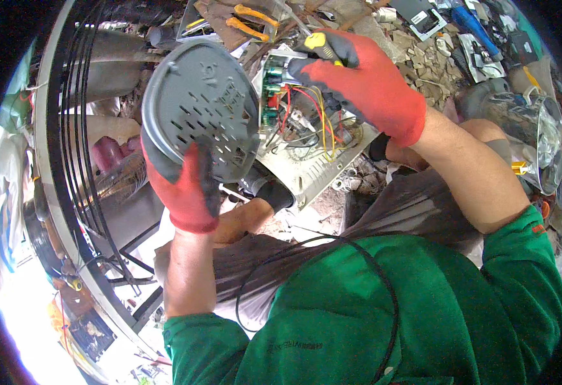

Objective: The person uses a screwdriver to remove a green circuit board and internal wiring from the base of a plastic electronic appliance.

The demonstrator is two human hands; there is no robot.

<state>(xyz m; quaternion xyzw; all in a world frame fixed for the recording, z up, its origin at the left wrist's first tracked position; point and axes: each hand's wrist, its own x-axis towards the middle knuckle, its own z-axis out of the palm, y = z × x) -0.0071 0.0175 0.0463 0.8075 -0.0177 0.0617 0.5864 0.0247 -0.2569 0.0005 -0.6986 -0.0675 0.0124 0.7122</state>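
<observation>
My left hand point(188, 196), in a red glove with a dark palm, grips the lower edge of a round grey plastic cover point(191, 86) with rows of slots. The cover is tilted up on the left. My right hand point(374, 90), gloved alike, is closed around a screwdriver point(319, 45) with a yellow and dark handle, its shaft pointing up and left. Just below that hand lies an opened off-white plastic housing point(313, 176). Inside it are a green circuit board point(273, 90) and red and yellow wires point(322, 119). My right fingers are close to the board; whether they touch it is unclear.
Pliers with orange handles point(252, 19) lie at the far side. Broken scraps point(422, 80) cover the ground beyond my right hand. A metal frame point(62, 173) stands at left, a clear container point(534, 138) at right. Across my lap loops a black cable point(390, 289).
</observation>
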